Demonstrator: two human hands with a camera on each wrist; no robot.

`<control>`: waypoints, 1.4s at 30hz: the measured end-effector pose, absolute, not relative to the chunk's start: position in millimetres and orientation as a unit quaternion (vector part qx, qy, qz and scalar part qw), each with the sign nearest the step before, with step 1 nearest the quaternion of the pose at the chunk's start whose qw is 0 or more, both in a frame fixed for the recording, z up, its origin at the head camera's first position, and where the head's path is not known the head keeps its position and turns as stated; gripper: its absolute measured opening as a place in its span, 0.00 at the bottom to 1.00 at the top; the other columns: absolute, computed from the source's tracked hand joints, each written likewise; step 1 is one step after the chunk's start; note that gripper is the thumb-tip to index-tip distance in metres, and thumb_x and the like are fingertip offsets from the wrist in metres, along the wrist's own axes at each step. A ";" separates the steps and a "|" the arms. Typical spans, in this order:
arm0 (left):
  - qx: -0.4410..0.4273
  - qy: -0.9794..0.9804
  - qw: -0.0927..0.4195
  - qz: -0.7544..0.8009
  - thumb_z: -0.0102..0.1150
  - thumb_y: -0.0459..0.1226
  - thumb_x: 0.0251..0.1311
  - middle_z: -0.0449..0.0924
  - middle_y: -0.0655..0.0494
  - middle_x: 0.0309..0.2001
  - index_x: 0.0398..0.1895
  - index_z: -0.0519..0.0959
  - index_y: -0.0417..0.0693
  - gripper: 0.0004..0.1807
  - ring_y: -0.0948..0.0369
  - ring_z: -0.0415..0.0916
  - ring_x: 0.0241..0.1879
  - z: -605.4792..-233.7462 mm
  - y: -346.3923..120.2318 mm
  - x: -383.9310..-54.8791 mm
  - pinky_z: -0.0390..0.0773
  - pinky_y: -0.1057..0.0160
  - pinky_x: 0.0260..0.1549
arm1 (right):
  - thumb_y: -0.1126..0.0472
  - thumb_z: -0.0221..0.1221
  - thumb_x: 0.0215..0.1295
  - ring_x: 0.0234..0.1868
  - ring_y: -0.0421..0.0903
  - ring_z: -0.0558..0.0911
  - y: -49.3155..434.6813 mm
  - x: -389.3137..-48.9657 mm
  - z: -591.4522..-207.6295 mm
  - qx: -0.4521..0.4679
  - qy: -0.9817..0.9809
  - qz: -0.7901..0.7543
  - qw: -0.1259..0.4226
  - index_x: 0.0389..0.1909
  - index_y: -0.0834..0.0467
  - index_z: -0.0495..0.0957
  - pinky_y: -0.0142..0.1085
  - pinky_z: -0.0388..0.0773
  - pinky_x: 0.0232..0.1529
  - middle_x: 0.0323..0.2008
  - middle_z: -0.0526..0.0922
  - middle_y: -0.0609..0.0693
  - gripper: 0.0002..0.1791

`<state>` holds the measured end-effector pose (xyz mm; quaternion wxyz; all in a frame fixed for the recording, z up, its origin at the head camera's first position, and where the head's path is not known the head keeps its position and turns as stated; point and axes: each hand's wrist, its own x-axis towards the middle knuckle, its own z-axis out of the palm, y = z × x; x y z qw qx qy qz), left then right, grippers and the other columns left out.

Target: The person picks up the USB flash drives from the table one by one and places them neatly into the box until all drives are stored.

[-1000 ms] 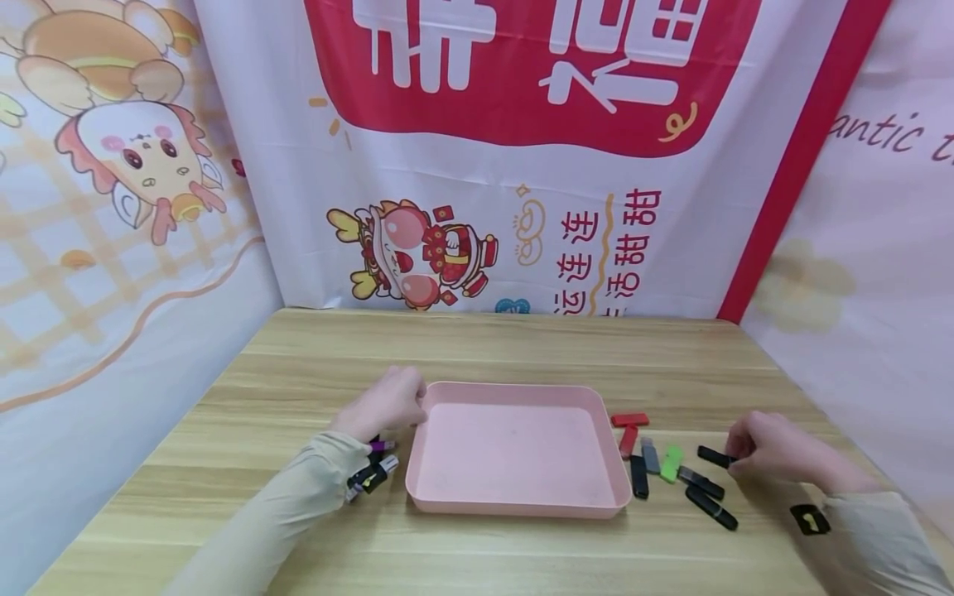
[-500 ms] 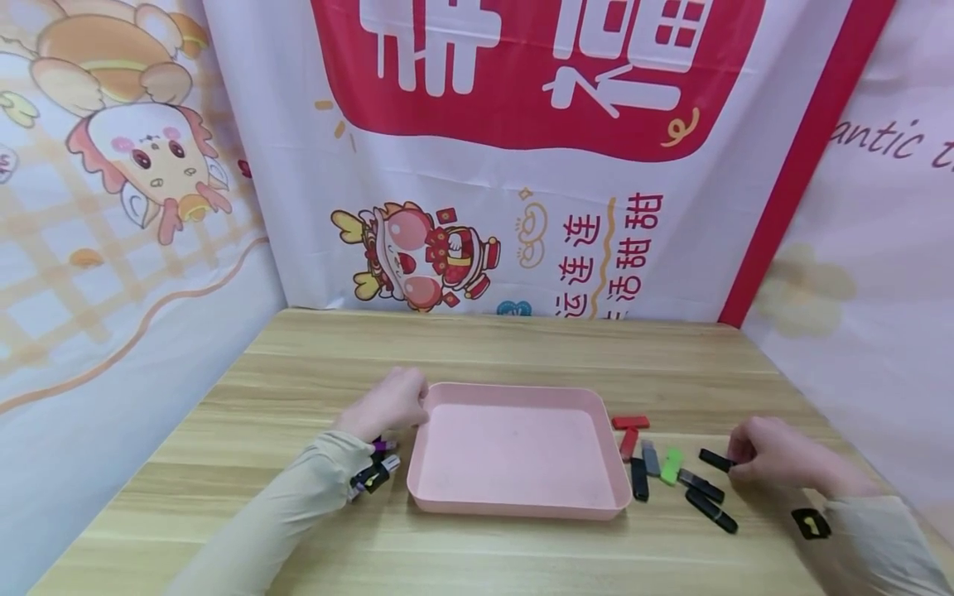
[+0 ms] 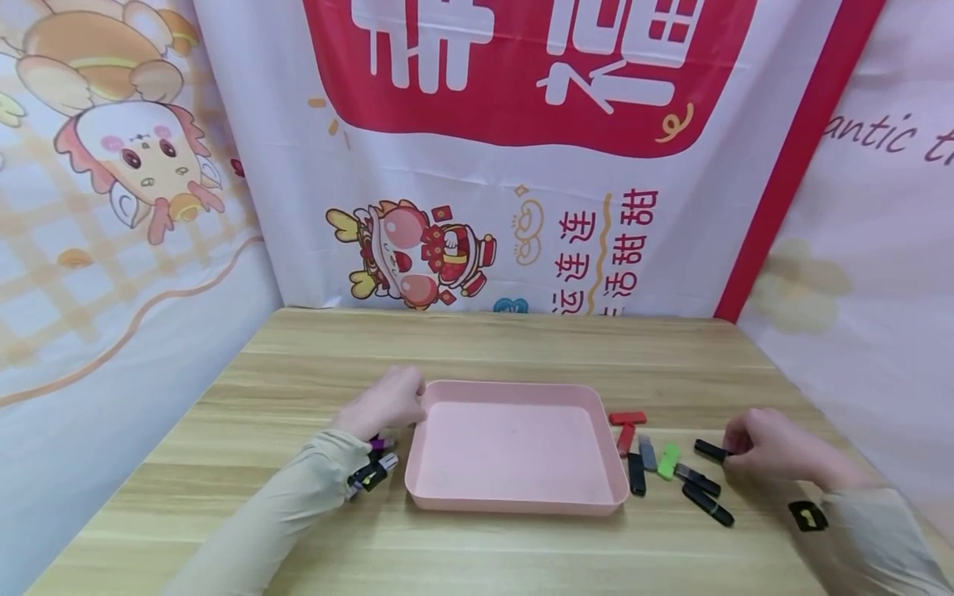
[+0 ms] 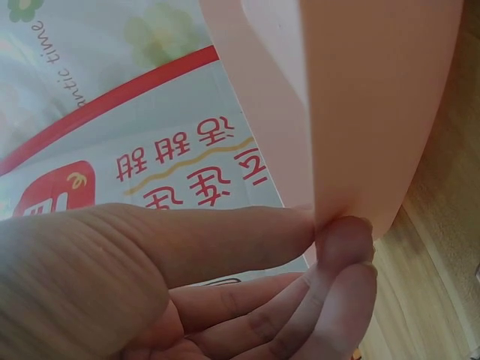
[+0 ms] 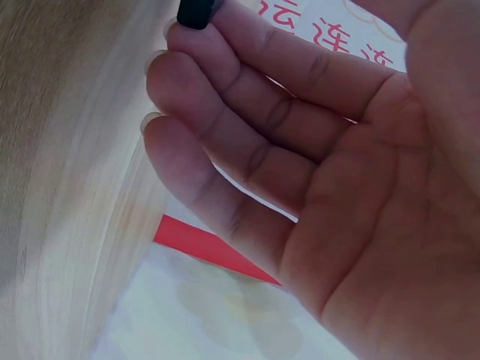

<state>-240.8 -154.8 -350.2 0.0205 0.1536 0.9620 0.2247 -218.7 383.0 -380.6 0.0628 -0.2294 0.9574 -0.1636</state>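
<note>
My left hand pinches the left rim, toward the far corner, of a shallow pink tray. In the left wrist view, thumb and fingertips meet on the tray wall. My right hand is low over the table at the far right, pinching one end of a black USB flash drive. The right wrist view shows only a dark end of that drive at the fingertips, with the other fingers loosely bent. Nothing lies in the tray.
Right of the tray lie red, grey, green and several black USB drives. Under the left wrist is another small cluster of drives, partly hidden. Printed cloths hang behind the wooden table.
</note>
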 end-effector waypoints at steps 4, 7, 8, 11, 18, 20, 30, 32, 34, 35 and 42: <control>0.143 0.964 0.029 0.222 0.58 0.23 0.42 0.62 0.60 0.11 0.10 0.65 0.47 0.16 0.65 0.58 0.12 -349.2 -155.2 -239.5 0.59 0.69 0.11 | 0.63 0.69 0.49 0.24 0.37 0.72 380.9 -219.9 -379.1 -0.228 0.959 -0.157 0.054 0.25 0.51 0.78 0.34 0.73 0.26 0.22 0.75 0.39 0.07; 0.142 0.965 0.032 0.219 0.59 0.24 0.42 0.64 0.60 0.11 0.11 0.67 0.46 0.14 0.65 0.59 0.13 -348.2 -155.0 -239.7 0.60 0.69 0.12 | 0.63 0.69 0.50 0.24 0.37 0.72 380.8 -219.3 -378.3 -0.225 0.961 -0.155 0.043 0.25 0.52 0.78 0.34 0.72 0.25 0.22 0.74 0.40 0.08; 0.144 0.965 0.031 0.218 0.59 0.24 0.42 0.63 0.60 0.12 0.11 0.67 0.45 0.14 0.65 0.59 0.13 -348.0 -155.0 -239.9 0.59 0.69 0.12 | 0.63 0.70 0.50 0.24 0.37 0.72 380.9 -219.1 -377.9 -0.224 0.961 -0.156 0.040 0.25 0.52 0.78 0.34 0.72 0.25 0.21 0.74 0.40 0.08; 0.148 0.965 0.034 0.216 0.58 0.24 0.42 0.63 0.60 0.11 0.11 0.67 0.45 0.13 0.65 0.59 0.13 -347.5 -155.3 -240.6 0.59 0.69 0.12 | 0.62 0.70 0.51 0.24 0.37 0.73 380.8 -219.9 -376.5 -0.223 0.961 -0.162 0.036 0.25 0.52 0.79 0.33 0.73 0.25 0.22 0.75 0.39 0.08; 0.159 0.965 0.023 0.209 0.58 0.23 0.40 0.61 0.62 0.09 0.08 0.62 0.50 0.18 0.67 0.57 0.11 -345.2 -156.4 -244.8 0.58 0.70 0.12 | 0.62 0.71 0.51 0.25 0.34 0.74 375.3 -223.6 -366.1 -0.262 0.949 -0.176 -0.011 0.27 0.53 0.80 0.33 0.75 0.27 0.23 0.76 0.37 0.08; 0.162 0.964 0.020 0.209 0.57 0.23 0.39 0.60 0.63 0.08 0.08 0.61 0.50 0.19 0.67 0.56 0.11 -344.6 -156.2 -245.1 0.58 0.70 0.11 | 0.62 0.71 0.51 0.25 0.33 0.74 371.7 -223.4 -362.9 -0.269 0.946 -0.177 -0.019 0.27 0.52 0.80 0.33 0.75 0.27 0.23 0.76 0.36 0.08; 0.161 0.964 0.024 0.212 0.58 0.24 0.40 0.62 0.61 0.10 0.09 0.63 0.49 0.17 0.66 0.58 0.12 -347.2 -156.6 -244.4 0.59 0.70 0.12 | 0.59 0.71 0.55 0.27 0.35 0.78 345.7 -224.4 -349.6 -0.287 0.933 -0.215 -0.019 0.30 0.50 0.81 0.33 0.76 0.27 0.25 0.79 0.36 0.07; 0.160 0.964 0.024 0.209 0.58 0.24 0.40 0.62 0.61 0.10 0.09 0.63 0.48 0.17 0.66 0.58 0.12 -346.9 -156.6 -244.8 0.59 0.70 0.12 | 0.59 0.71 0.55 0.28 0.36 0.78 339.8 -225.7 -346.7 -0.294 0.930 -0.220 -0.023 0.30 0.50 0.81 0.33 0.77 0.27 0.25 0.79 0.37 0.07; 0.157 0.966 0.026 0.205 0.58 0.24 0.40 0.61 0.61 0.10 0.10 0.63 0.49 0.17 0.66 0.58 0.12 -346.4 -156.7 -244.9 0.58 0.70 0.12 | 0.58 0.71 0.56 0.28 0.36 0.78 332.8 -226.7 -344.1 -0.297 0.928 -0.223 -0.024 0.31 0.50 0.82 0.33 0.77 0.27 0.25 0.80 0.37 0.07; 0.159 0.966 0.025 0.203 0.58 0.24 0.40 0.60 0.61 0.10 0.09 0.63 0.49 0.17 0.66 0.57 0.12 -346.4 -156.8 -245.0 0.58 0.70 0.12 | 0.58 0.71 0.56 0.28 0.36 0.78 329.0 -227.2 -343.1 -0.296 0.928 -0.224 -0.021 0.31 0.50 0.82 0.34 0.77 0.27 0.25 0.79 0.37 0.07; 0.146 0.968 0.036 0.203 0.57 0.24 0.39 0.55 0.62 0.11 0.09 0.60 0.50 0.18 0.66 0.54 0.12 -346.3 -156.0 -242.9 0.55 0.70 0.11 | 0.61 0.71 0.56 0.27 0.38 0.78 295.0 -234.7 -338.1 -0.318 0.921 -0.226 -0.018 0.30 0.50 0.81 0.34 0.78 0.26 0.25 0.79 0.38 0.07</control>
